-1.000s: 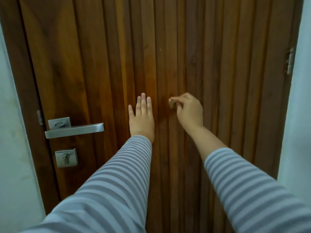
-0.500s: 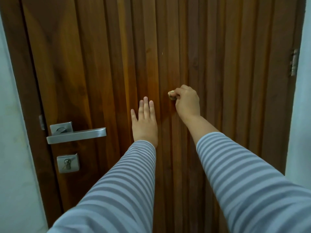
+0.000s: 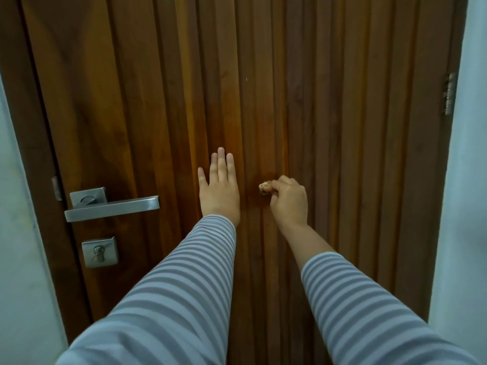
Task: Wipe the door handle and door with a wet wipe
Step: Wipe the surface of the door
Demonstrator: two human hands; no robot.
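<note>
A brown wooden door [image 3: 342, 101] with vertical grooves fills the view. Its silver lever handle [image 3: 112, 208] sits at the left, with a square keyhole plate [image 3: 99, 252] below it. My left hand [image 3: 219, 191] lies flat on the door's middle, fingers together and pointing up, holding nothing. To its right, my right hand [image 3: 289, 201] is closed around a small balled-up wet wipe [image 3: 264, 187], whose tip pokes out at my fingertips and presses into a groove of the door. Most of the wipe is hidden in my fist.
A pale wall [image 3: 21, 259] borders the door frame on the left, and another pale wall [image 3: 463, 206] on the right. A metal hinge [image 3: 449, 93] shows at the door's right edge. Both my sleeves are grey-and-white striped.
My right hand with the wipe went up the groove and has come back down, now lower than my left hand's fingertips. My left hand stays flat on the door.
</note>
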